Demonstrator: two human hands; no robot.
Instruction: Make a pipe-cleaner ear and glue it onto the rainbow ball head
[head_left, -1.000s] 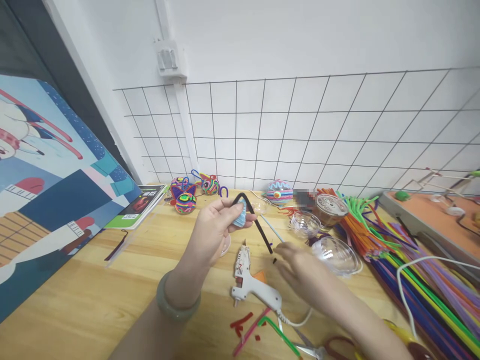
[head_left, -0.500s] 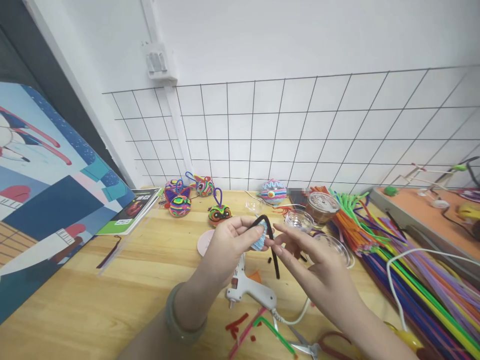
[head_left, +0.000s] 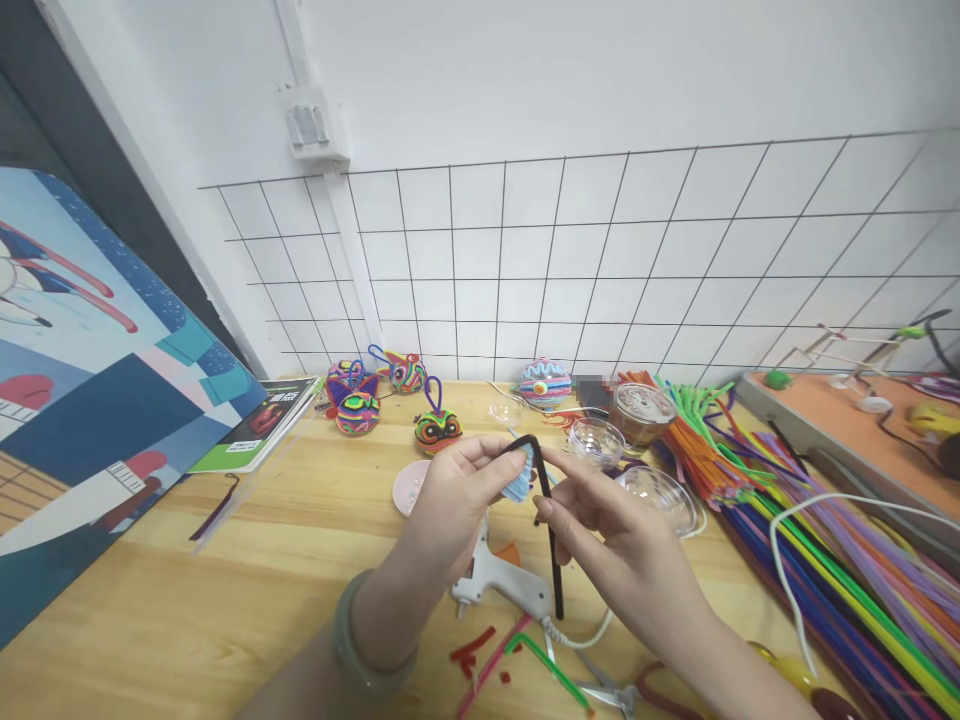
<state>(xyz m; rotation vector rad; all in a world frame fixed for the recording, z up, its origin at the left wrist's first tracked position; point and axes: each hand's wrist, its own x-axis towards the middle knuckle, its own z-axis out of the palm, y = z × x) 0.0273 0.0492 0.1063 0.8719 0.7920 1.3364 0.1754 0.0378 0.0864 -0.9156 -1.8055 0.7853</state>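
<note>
My left hand (head_left: 465, 500) pinches a small light blue ribbed piece (head_left: 517, 485) that looks built from pipe cleaners. A black pipe cleaner (head_left: 556, 575) bends over the top of this piece and hangs down on its right side. My right hand (head_left: 615, 530) has its thumb and fingers curled at the hanging length, touching it beside the blue piece. Below the hands a white hot glue gun (head_left: 510, 583) lies on the wooden table (head_left: 300, 580). A pink dish (head_left: 407, 487) is partly hidden behind my left hand.
Red scraps (head_left: 472, 650), a green pipe cleaner (head_left: 551, 670) and scissors (head_left: 611, 695) lie in front. Bundles of coloured pipe cleaners (head_left: 832, 580) and a white cord (head_left: 776, 560) fill the right. Clear bowls (head_left: 596, 440) and an owl-like ornament (head_left: 439, 428) stand behind.
The black pipe cleaner now hangs lower and straighter beside the blue piece. My right hand has shifted slightly, its fingers curling in more. My left hand keeps its grip.
</note>
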